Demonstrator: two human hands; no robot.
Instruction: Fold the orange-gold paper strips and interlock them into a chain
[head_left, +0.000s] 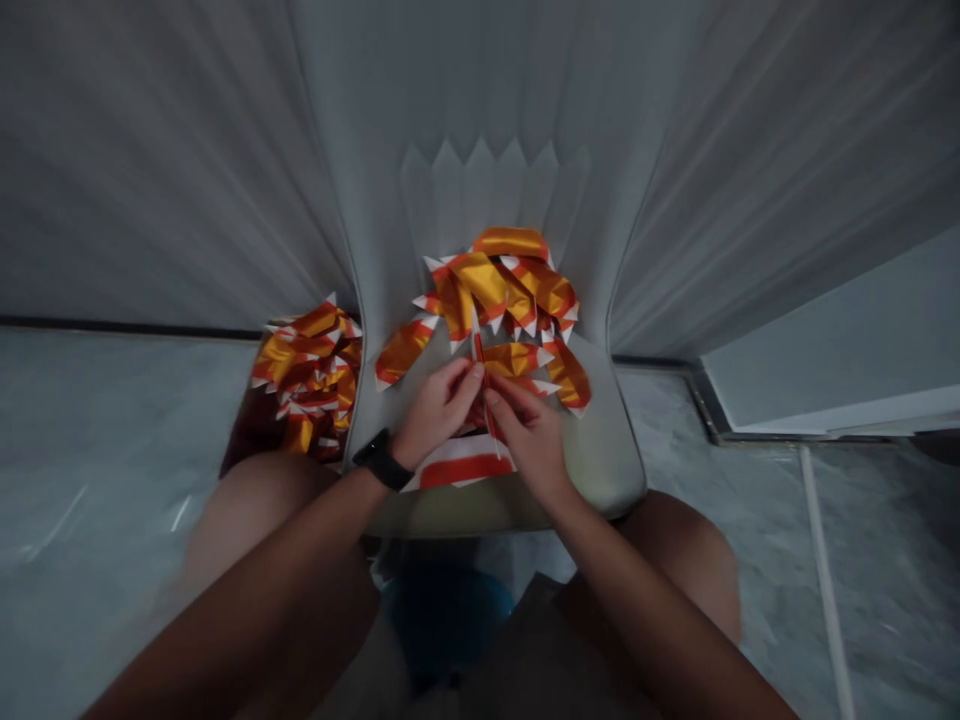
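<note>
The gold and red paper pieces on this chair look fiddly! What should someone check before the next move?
Both hands on the piece: ok. The left hand and right hand pinch a narrow red-and-white strip.
Strip's folds even: cannot tell. Fingers hide much of it.
Wide striped sheet under the hands: ok. It lies at the front of the chair seat.
Hands clear of the gold-and-red pile: not ok. Its nearest pieces run up to the right hand.
Second pile beside the chair: ok. It sits apart from both hands.
</note>
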